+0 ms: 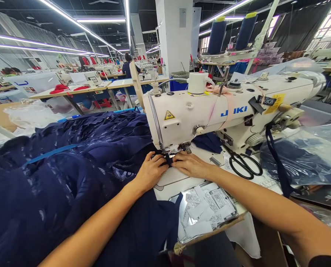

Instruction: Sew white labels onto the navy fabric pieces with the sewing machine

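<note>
A white sewing machine [199, 107] stands over the work, its needle area just above my fingertips. My left hand [151, 170] lies left of the presser foot, fingers curled down on a navy garment [143, 226]. From the right, my right hand [192, 165] pinches the same navy cloth close to the foot. Between the two sets of fingertips a small dark piece of the cloth shows; the needle point itself is hard to make out. The garment hangs down over the front edge, left of a clear tray holding white printed labels [207, 204].
Navy garments [56, 167] are heaped at the left. Black scissors [245, 165] lie right of the needle area, near a plastic bag of dark cloth [307, 159]. Two navy thread cones [217, 37] stand behind. Further back, a person [128, 66] is among other machines.
</note>
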`<state>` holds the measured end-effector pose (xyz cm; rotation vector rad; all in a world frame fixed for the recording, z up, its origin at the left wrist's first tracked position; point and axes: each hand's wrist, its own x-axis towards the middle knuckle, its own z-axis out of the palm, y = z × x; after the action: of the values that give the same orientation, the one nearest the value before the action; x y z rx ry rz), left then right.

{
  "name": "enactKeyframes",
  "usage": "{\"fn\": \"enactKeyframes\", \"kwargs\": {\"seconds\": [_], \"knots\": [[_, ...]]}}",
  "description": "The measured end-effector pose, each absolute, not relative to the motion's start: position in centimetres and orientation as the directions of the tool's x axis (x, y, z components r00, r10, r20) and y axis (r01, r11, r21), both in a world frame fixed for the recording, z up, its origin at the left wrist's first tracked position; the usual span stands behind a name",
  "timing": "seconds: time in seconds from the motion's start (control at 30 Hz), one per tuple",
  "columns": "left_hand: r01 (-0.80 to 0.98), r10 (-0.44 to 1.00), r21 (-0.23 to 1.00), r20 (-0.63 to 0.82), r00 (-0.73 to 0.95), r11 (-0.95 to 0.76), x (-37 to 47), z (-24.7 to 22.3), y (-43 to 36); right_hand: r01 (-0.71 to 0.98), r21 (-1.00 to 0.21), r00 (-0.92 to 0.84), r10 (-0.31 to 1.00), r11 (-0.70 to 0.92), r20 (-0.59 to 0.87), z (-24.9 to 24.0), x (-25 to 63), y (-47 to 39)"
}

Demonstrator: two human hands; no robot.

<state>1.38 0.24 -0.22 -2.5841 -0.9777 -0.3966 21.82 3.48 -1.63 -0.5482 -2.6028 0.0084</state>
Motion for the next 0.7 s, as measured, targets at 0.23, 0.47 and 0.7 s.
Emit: {"fn": "enactKeyframes", "kwargs": {"seconds": [0.23,0.47,0.7], "knots": [[0.678,0.627,-0.134,0.284,0.725,-0.723,0.36,-0.41,0.09,0.397,-0.052,-0.811,0.377,0.916,0.447,-1.73,21.87,3.13],[0.662,0.609,-0.123,0.295,0.736,-0.74,0.36,-0.1,0.2,0.387,-0.075,-0.813,0.378,0.919,0.442,-1.59,22.02,3.26],[0.663,0.615,-0.126,0.28,0.737,-0.738,0.21,-0.39,0.48,0.384,-0.092,-0.803,0.381,0.919,0.459,-2.02,22.01,3.38]]}}
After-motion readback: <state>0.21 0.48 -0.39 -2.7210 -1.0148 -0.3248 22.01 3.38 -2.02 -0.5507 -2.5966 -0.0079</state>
